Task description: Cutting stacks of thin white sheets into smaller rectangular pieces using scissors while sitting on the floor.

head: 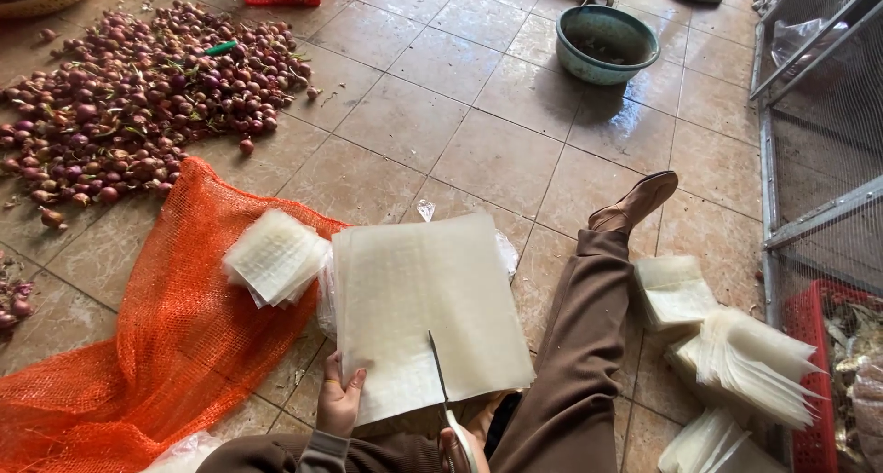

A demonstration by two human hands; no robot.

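My left hand (338, 401) grips the near left edge of a thick stack of large translucent whitish sheets (423, 307), held flat above my lap. My right hand (457, 447) holds a pair of scissors (441, 386) whose blade cuts into the stack's near edge, pointing away from me. A small pile of cut square pieces (276, 257) lies on an orange mesh sack (175, 335) to the left.
A heap of small red onions (138, 96) covers the tiled floor at the far left. A teal bowl (607, 42) stands far ahead. My outstretched leg (575, 344) lies right of the stack. More piles of cut sheets (736, 353) sit beside a red crate (814, 381) and wire cages (819, 160).
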